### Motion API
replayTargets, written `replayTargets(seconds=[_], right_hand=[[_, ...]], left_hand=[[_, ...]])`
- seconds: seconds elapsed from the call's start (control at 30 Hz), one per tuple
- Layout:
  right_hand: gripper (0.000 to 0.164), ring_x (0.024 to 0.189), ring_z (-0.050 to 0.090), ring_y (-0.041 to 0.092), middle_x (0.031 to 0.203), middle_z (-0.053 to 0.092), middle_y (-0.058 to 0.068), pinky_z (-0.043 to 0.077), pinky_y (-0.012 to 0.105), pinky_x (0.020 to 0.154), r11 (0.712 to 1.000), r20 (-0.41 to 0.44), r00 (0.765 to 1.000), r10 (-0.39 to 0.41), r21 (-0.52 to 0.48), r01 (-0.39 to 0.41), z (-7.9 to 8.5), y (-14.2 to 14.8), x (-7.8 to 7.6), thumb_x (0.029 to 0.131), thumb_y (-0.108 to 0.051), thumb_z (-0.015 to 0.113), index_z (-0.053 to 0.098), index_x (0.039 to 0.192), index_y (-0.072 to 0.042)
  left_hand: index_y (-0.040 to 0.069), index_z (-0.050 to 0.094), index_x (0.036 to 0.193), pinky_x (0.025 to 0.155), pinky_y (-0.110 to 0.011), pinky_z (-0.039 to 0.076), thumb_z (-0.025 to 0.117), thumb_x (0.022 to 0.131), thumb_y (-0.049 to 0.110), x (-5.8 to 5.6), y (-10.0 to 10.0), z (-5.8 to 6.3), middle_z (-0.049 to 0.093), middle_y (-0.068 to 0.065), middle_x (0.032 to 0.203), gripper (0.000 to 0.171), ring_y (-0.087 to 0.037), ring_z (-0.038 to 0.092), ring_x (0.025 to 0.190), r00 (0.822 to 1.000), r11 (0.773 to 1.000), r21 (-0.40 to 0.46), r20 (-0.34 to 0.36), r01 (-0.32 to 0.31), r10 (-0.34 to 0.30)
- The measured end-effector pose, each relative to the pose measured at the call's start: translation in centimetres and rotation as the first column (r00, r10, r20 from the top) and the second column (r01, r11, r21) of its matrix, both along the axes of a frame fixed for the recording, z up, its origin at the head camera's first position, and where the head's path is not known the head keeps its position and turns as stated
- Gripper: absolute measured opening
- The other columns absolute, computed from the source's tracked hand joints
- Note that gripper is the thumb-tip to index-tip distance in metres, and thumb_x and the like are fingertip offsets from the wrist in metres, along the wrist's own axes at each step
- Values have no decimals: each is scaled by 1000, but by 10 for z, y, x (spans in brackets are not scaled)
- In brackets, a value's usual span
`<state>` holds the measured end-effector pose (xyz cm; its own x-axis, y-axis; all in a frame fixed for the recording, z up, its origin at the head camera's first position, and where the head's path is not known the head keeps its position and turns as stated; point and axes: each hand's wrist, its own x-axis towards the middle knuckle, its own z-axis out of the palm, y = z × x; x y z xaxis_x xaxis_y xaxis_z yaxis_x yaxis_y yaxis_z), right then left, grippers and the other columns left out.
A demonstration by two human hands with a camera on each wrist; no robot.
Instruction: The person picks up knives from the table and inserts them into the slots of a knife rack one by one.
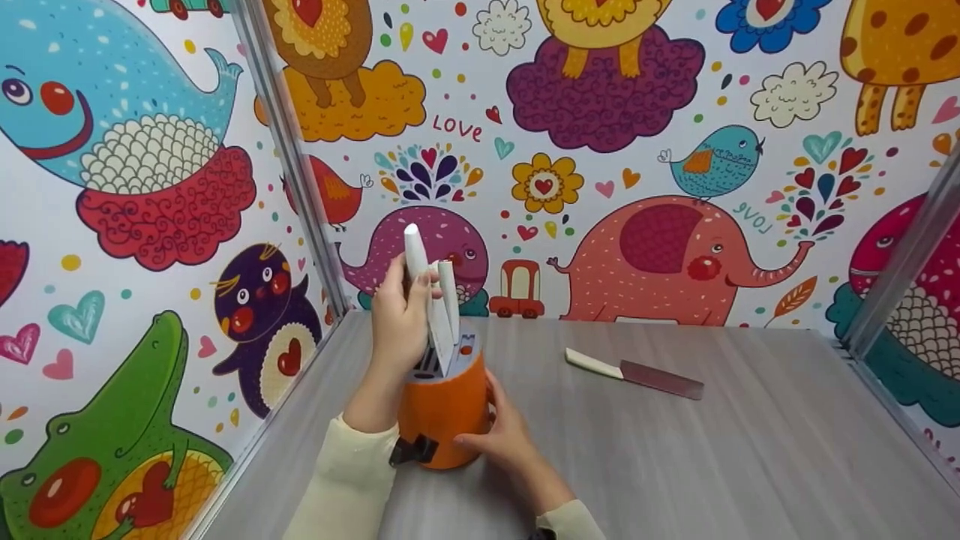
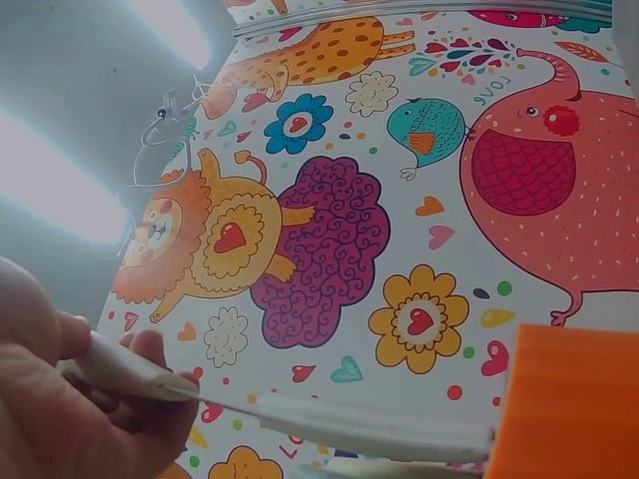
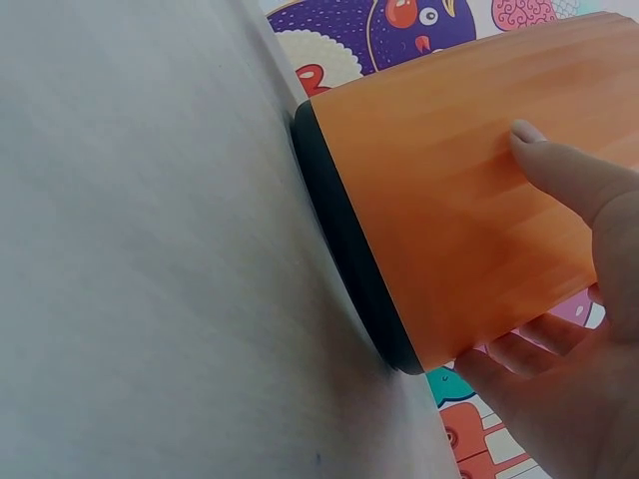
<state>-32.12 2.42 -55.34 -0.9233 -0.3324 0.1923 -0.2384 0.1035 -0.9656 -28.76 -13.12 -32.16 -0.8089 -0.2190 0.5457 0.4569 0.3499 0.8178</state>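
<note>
My left hand [image 1: 401, 319] grips a kitchen knife [image 1: 412, 247] by its white handle, above an orange knife block [image 1: 442, 420]. The blade points down, its tip at the slotted grey top of the block. In the left wrist view, fingers wrap the knife [image 2: 125, 369] and the blade runs toward the orange block [image 2: 564, 399]. Another white-handled piece [image 1: 448, 289] stands upright in the block, right beside the held blade. My right hand [image 1: 510, 431] holds the block's right side, thumb in front; the right wrist view shows its dark base [image 3: 349, 239] on the table.
A cleaver [image 1: 660, 379] with a cream handle lies flat on the grey wood-grain table [image 1: 675, 465], right of the block. Walls printed with cartoon animals [image 1: 645, 262] enclose the table at the back and sides, with metal posts [image 1: 289, 150] at the corners.
</note>
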Motion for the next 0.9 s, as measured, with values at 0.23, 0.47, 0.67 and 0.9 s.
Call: replayTargets(seconds=[0.23, 0.47, 0.67, 0.9], right_hand=[[113, 153, 43, 28, 168, 43, -4, 33, 62, 128, 1000, -25, 1000, -1, -7, 1, 1, 1, -1, 78, -43, 95, 26, 168, -35], [113, 154, 42, 27, 168, 42, -7, 32, 63, 128, 1000, -6, 1000, -3, -5, 3, 1, 1, 0, 76, -45, 96, 27, 166, -40], [116, 154, 43, 29, 168, 44, -2, 32, 62, 127, 1000, -19, 1000, -13, 17, 13, 2, 1, -2, 75, -45, 97, 28, 167, -33], [117, 154, 43, 30, 168, 43, -3, 32, 61, 127, 1000, 8, 1000, -10, 16, 10, 1, 2, -1, 73, -47, 98, 29, 166, -35]], left_hand=[[1, 50, 154, 106, -57, 57, 59, 110, 17, 2, 9, 2, 70, -19, 135, 48, -35, 74, 114, 998, 999, -33, -59, 11, -12], [1, 50, 153, 108, -58, 55, 57, 110, 12, 12, 9, 3, 71, -18, 133, 45, -35, 74, 114, 994, 1000, -4, -106, -24, 24], [0, 50, 153, 110, -58, 54, 58, 110, 12, 10, 7, 5, 71, -18, 134, 45, -35, 74, 113, 993, 1000, 0, -118, -17, 16], [2, 49, 154, 110, -59, 54, 56, 111, 13, 4, 5, -2, 70, -18, 136, 45, -36, 73, 115, 998, 1000, -3, -56, -15, 15]])
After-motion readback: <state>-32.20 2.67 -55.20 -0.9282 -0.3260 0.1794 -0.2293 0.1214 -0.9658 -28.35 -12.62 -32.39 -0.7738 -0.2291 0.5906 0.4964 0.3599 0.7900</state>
